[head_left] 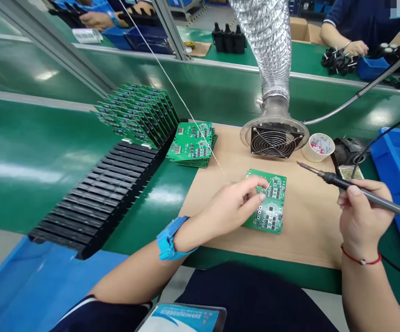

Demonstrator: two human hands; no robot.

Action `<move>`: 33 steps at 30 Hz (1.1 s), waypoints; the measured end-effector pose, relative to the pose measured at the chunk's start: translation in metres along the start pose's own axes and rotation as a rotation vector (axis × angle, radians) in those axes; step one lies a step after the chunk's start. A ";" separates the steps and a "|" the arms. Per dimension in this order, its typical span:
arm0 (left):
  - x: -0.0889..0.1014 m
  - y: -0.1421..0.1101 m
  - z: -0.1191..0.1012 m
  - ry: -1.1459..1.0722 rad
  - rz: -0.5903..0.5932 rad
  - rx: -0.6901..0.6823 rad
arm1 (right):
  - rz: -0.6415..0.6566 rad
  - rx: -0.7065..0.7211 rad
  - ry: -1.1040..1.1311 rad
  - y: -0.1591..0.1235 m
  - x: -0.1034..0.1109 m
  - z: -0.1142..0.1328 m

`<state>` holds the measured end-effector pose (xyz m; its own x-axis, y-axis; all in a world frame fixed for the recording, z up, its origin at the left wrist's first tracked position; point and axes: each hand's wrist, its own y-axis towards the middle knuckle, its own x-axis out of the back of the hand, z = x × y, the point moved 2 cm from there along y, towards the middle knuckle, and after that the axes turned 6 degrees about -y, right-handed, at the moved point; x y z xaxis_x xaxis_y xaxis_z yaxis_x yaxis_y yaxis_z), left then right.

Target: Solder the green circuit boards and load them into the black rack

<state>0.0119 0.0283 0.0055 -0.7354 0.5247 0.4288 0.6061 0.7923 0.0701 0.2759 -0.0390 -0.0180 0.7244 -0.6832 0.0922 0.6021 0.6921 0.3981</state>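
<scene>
A green circuit board (pixel 272 216) lies on the brown paper sheet in front of me. Over its left part is my left hand (pixel 236 203), thumb and forefinger pinched on thin solder wire (pixel 268 186), whose short end points at the board. A pale strand slants down from the top toward this hand; where it meets the hand is hard to see. My right hand (pixel 366 214) grips a soldering iron (pixel 341 182) like a pen. The iron's tip points left, above the paper and apart from the board.
Left of the paper, several boards are stacked (pixel 191 143); more stand upright in a black slotted rack (pixel 99 189). A fan-fronted fume duct (pixel 276 138) hangs behind the board. Near it sit a tape-roll cup (pixel 318 147), an iron stand (pixel 348 152) and a blue tray (pixel 393 184). Co-workers' hands show beyond the partition.
</scene>
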 end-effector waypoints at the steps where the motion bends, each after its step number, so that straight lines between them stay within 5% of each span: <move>1: 0.000 0.002 -0.001 0.094 -0.034 -0.044 | 0.009 0.002 0.027 -0.002 -0.002 -0.004; 5: -0.004 0.009 0.002 0.360 -0.178 -0.193 | 0.027 -0.008 0.059 -0.015 0.000 -0.021; 9: -0.007 0.018 0.007 0.416 -0.229 -0.200 | 0.040 -0.002 0.039 -0.020 0.004 -0.027; 33: -0.013 0.031 0.017 0.559 -0.156 -0.112 | 0.113 -0.034 0.042 -0.015 -0.002 -0.022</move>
<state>0.0348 0.0510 -0.0127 -0.5657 0.1371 0.8131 0.5541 0.7935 0.2518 0.2721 -0.0430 -0.0443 0.8013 -0.5904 0.0962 0.5262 0.7722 0.3561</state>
